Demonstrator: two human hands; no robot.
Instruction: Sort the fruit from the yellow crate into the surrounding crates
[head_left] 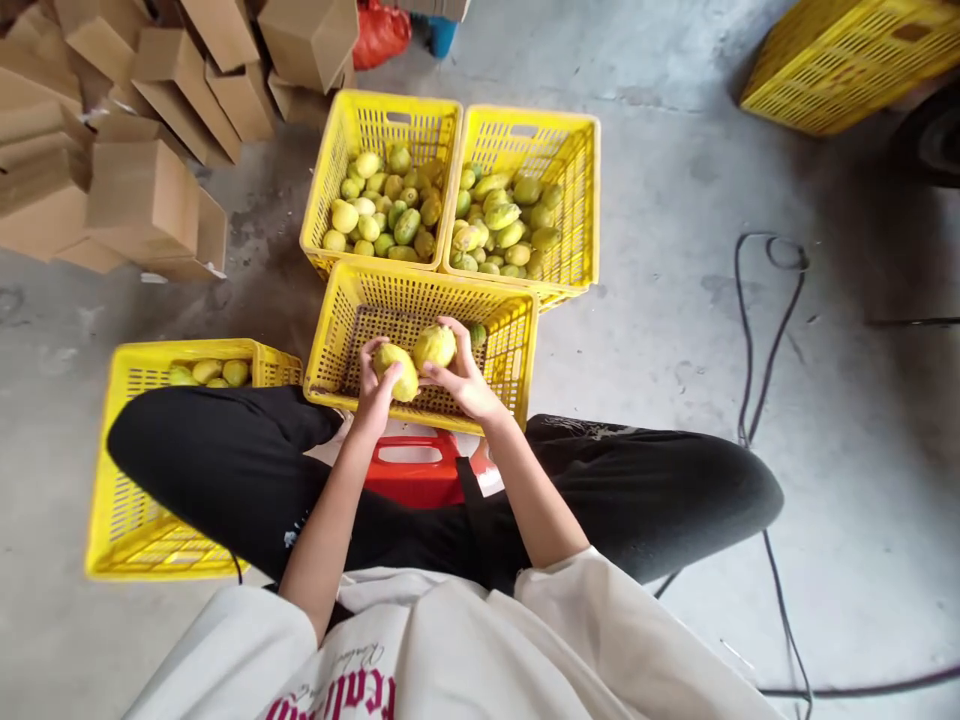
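Note:
My left hand (376, 385) is closed around a plump yellow-green fruit (397, 372). A second yellow-green fruit (434, 347), rounder in outline, is gripped in my right hand (463, 376), its fingers curled over the far side. Both fruits are side by side, almost touching, above a yellow plastic crate (422, 274) in front of my knees. Inside that crate, by its right wall, a greener fruit (478, 335) shows partly behind my right fingers.
Beyond stand two yellow crates of fruit, a left one (319, 170) and a right one (589, 190). Another crate (112, 480) is beside my left leg. Cardboard boxes (142, 200) crowd the far left. A black cable (746, 350) loops over the floor at right.

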